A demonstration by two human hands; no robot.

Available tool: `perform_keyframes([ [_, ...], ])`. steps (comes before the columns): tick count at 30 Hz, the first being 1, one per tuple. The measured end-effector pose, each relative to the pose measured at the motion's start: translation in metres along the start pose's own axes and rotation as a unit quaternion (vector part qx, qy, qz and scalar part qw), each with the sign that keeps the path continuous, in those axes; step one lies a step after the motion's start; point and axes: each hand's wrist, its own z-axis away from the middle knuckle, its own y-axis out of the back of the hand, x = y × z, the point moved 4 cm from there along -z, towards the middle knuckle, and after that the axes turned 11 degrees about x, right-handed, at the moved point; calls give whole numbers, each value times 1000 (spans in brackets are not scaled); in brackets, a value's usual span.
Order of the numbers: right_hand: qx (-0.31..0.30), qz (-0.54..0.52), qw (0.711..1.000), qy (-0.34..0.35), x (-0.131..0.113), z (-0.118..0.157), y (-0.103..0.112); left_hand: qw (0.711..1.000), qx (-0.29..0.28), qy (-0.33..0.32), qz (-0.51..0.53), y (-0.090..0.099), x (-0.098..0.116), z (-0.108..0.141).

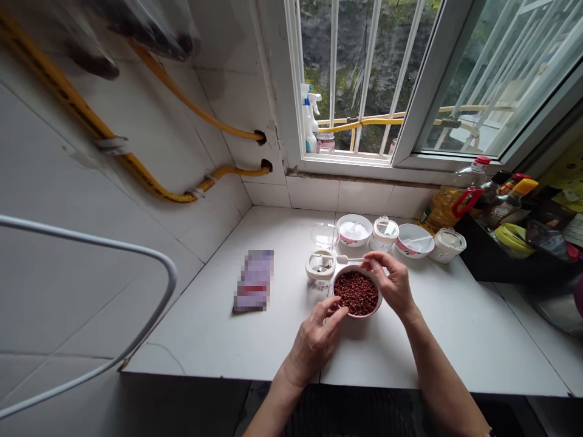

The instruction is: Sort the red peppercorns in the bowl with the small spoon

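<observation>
A white bowl [356, 316] full of dark red Sichuan peppercorns [357, 291] stands on the counter. My left hand [319, 334] is at its near left rim, thumb and index finger closed on the edge. Between the fingertips of my right hand [390, 282] is the handle of a small white spoon [347, 259]. The spoon lies level above the bowl's far edge, its head pointing left toward a clear seasoning jar [320, 276]. That jar has a white rim, and its clear lid [325, 233] is flipped up. A few dark bits show inside it.
Behind stand a bowl of white granules [354, 230], a lidded jar [385, 232], a bowl with a white spoon [413, 243] and another lidded jar [450, 246]. A purple packet [254, 282] lies left. An oil bottle [444, 203] and condiments are at right.
</observation>
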Motion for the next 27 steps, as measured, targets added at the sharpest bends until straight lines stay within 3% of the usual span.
perform_keyframes([
  [6,-52,-5,997,-60,13,-9,27,1000,2,-2,4,0,0,0],
  [13,-131,30,990,-32,5,-1,7,1000,-3,-2,7,0,0,0],
  [19,-112,-23,984,-137,15,-3,9,1000,2,0,3,-1,-1,1],
  [27,-91,-81,975,-186,22,-8,13,1000,0,1,7,0,0,0],
])
